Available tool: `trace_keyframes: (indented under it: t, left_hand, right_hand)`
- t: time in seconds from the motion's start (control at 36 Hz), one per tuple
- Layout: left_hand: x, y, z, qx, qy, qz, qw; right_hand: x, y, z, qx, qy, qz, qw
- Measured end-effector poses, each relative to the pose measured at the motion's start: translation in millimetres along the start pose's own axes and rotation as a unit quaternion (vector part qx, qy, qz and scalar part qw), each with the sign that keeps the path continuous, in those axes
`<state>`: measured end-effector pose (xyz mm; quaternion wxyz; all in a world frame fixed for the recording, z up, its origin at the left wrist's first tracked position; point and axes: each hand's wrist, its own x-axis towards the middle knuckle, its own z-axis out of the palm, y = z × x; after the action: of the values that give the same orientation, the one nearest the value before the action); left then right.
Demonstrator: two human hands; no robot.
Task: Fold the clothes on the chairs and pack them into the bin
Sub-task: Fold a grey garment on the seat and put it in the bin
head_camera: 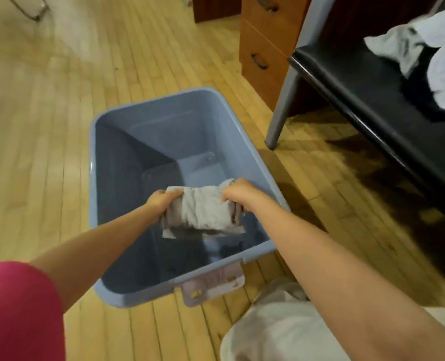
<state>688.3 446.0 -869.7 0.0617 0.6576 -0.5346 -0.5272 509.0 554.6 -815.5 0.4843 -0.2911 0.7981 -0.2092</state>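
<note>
While gripping a folded grey cloth [203, 211] at either end, the left hand [161, 201] and right hand [235, 194] are holding it over the blue bin [143, 105] at centre frame.

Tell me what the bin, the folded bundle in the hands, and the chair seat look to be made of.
Bin: moulded plastic, blue-grey, smooth with a slight sheen and rounded rim. Folded bundle: soft pale grey cloth, ribbed or creased; likely cotton knit, though blur leaves it open. Left hand and right hand grip its ends. Chair seat: glossy black, probably vinyl or leather, on grey painted metal legs.
</note>
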Motion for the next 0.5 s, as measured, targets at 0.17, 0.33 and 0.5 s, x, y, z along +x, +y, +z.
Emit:
trace_keyframes:
  t: [0.17, 0.33, 0.5]
  left_hand:
    - [19, -39, 6, 0.109, -0.099, -0.084, 0.986]
    - [29, -67, 13, 0.269, -0.190, -0.141, 0.934]
    - [35, -75, 15, 0.402, -0.161, -0.022, 0.901]
  right_hand:
    - [28, 28, 30, -0.110, -0.068, 0.020, 0.991]
    - [34, 37, 34, -0.238, -0.120, 0.060, 0.962]
    - [26, 34, 29, -0.230, -0.049, 0.023, 0.972]
